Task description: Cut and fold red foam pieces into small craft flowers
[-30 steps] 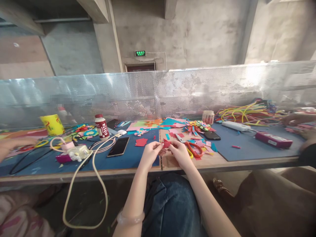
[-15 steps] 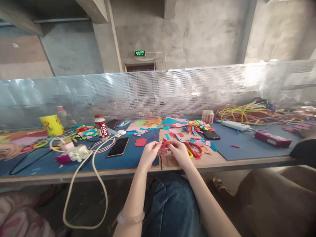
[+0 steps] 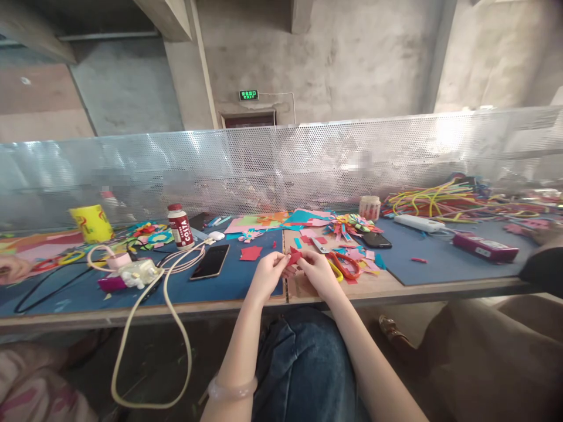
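Observation:
Above the table's front edge, a small piece of red paper (image 3: 294,256) is pinched between my two hands. My left hand (image 3: 271,271) grips its left side with closed fingers, and my right hand (image 3: 317,271) grips its right side. The paper looks folded or creased, though fingertips cover part of it. Just right of my right hand lie scissors with orange and yellow handles (image 3: 347,265), among paper scraps (image 3: 367,258). To the left of my hands, red paper (image 3: 251,253) rests on the blue mat (image 3: 246,281).
A dark phone (image 3: 210,261), a Costa bottle (image 3: 180,227) and a looped white cable (image 3: 169,293) are on the left. Another phone (image 3: 376,240), a purple box (image 3: 485,247) and a heap of coloured pipe cleaners (image 3: 440,199) lie right. Other people's hands (image 3: 13,268) show at both sides.
The red paper has turned slightly between my fingers, and its outline differs. My hands stay in nearly the same place. The other person's hand at the far left has shifted left.

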